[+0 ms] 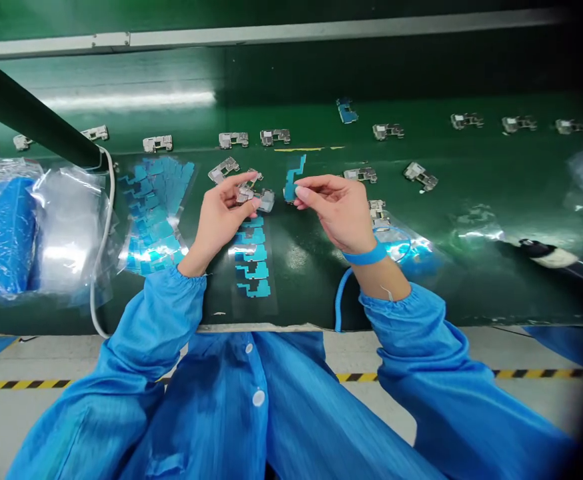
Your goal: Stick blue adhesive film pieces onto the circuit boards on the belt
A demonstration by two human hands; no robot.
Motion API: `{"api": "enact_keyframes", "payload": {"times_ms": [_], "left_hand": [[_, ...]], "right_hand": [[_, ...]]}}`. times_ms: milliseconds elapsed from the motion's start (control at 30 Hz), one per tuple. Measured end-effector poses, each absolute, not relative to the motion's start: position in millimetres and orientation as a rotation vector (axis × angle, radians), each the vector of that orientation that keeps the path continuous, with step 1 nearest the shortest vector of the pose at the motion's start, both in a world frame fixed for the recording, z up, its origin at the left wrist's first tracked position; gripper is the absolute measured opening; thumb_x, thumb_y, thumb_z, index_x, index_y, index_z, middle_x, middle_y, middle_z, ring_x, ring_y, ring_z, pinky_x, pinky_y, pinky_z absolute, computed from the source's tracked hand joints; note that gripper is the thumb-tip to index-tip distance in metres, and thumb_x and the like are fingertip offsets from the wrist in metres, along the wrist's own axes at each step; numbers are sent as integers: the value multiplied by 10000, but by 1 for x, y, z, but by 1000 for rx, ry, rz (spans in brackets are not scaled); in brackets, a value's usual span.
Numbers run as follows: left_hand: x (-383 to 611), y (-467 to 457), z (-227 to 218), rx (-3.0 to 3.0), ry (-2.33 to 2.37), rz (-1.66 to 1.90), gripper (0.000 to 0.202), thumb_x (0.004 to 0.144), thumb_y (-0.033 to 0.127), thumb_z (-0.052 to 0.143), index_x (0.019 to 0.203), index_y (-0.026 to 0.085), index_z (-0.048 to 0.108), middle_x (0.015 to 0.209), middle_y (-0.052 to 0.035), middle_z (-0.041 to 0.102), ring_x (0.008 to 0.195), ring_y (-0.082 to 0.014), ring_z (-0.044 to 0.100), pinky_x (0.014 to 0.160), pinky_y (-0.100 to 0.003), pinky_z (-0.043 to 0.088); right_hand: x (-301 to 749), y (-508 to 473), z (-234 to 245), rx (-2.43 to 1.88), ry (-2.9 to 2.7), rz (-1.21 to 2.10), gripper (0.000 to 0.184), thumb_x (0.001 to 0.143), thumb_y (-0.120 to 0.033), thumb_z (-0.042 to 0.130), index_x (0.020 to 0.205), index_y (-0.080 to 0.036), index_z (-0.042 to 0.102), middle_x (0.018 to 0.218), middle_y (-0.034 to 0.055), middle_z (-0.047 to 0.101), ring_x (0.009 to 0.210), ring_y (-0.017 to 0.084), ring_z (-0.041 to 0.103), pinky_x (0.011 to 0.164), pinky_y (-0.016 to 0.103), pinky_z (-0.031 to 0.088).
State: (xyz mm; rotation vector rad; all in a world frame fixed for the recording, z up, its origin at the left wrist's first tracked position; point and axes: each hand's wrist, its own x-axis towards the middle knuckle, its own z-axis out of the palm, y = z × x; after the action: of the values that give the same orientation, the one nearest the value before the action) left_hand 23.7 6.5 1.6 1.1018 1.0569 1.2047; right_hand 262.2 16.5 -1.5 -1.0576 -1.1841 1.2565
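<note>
My left hand [220, 217] pinches a small metal part [255, 196] between thumb and fingers, above the green conveyor belt [471, 200]. My right hand [338, 209] pinches a blue shaped sticker [293, 179] by its lower end, just to the right of the metal part. The two hands are close together but apart. Below them lies a clear strip with several blue stickers [253, 260]. A blue wrist strap [366, 255] with a coiled cord circles my right wrist.
Several metal parts [232, 139] lie in a row along the belt's far side, with more near my hands [421, 175]. A sheet of blue stickers [155, 215] and plastic bags [31, 227] sit at left. A dark bar [31, 117] crosses the upper left.
</note>
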Motion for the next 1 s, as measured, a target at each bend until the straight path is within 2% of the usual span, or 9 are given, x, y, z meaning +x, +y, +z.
{"api": "enact_keyframes", "payload": {"times_ms": [67, 167, 367, 467, 567, 633, 767, 867, 1000], "left_hand": [[23, 8, 2, 1006, 1050, 1275, 463, 755, 234, 1055, 1150, 217, 814, 783, 39, 797, 672, -88, 734, 713, -191, 611], [20, 9, 4, 819, 980, 1298, 401, 724, 306, 1089, 1004, 197, 824, 921, 3, 850, 813, -94, 782, 813, -186, 640], [22, 8, 11, 544, 853, 1104, 338, 1008, 283, 853, 1340, 282, 790, 912, 47, 802, 832, -112, 817, 883, -285, 726], [25, 7, 19, 477, 891, 1012, 360, 1054, 182, 748, 1410, 231, 723, 1001, 12, 835, 797, -116, 848, 788, -214, 711], [26, 5, 22, 472, 908, 971, 384, 993, 61, 723, 1364, 157, 707, 909, 8, 821, 709, -119, 839, 713, -174, 684], [27, 3, 21, 495, 860, 936, 388, 953, 31, 701, 1326, 133, 729, 882, 4, 814, 731, -135, 847, 752, -199, 702], [33, -1, 14, 572, 800, 901, 205, 1009, 257, 737, 1153, 125, 797, 978, -61, 840, 878, -192, 864, 901, -335, 743], [37, -4, 9, 675, 902, 998, 270, 922, 374, 912, 974, 145, 779, 921, -32, 810, 828, -144, 813, 861, -292, 727], [39, -6, 4, 814, 980, 1099, 631, 729, 298, 1080, 1255, 227, 740, 809, 68, 742, 688, -92, 732, 716, -214, 666]], "right_hand": [[261, 16, 0, -1062, -1137, 1290, 415, 690, -487, 1101, 955, -243, 895, 813, 0, 849, 698, 136, 788, 712, 270, 696], [260, 13, 2, -1057, -1101, 1356, 419, 649, -475, 1120, 869, -223, 868, 780, 8, 846, 681, 153, 813, 685, 271, 715], [259, 8, 6, -1033, -1144, 1388, 393, 744, -502, 1072, 881, -225, 830, 794, 4, 854, 736, 177, 855, 724, 286, 746], [259, 9, 10, -1034, -1175, 1343, 435, 729, -534, 1071, 882, -226, 804, 793, -2, 852, 735, 179, 856, 732, 291, 748], [259, 10, 12, -1051, -1184, 1299, 454, 723, -543, 1071, 898, -229, 793, 777, -10, 847, 732, 183, 855, 745, 302, 752], [258, 10, 12, -1055, -1194, 1299, 456, 725, -547, 1070, 891, -228, 789, 769, -9, 845, 724, 184, 852, 739, 304, 750], [255, 8, 9, -1022, -1240, 1392, 484, 686, -571, 1083, 865, -227, 793, 766, -3, 843, 683, 174, 831, 729, 303, 745], [255, 8, 7, -988, -1228, 1402, 470, 710, -583, 1071, 859, -240, 786, 786, -10, 835, 720, 170, 831, 746, 302, 740], [260, 10, 7, -938, -1216, 1278, 406, 761, -562, 1054, 878, -267, 801, 837, -31, 812, 765, 142, 805, 764, 281, 711]]}}
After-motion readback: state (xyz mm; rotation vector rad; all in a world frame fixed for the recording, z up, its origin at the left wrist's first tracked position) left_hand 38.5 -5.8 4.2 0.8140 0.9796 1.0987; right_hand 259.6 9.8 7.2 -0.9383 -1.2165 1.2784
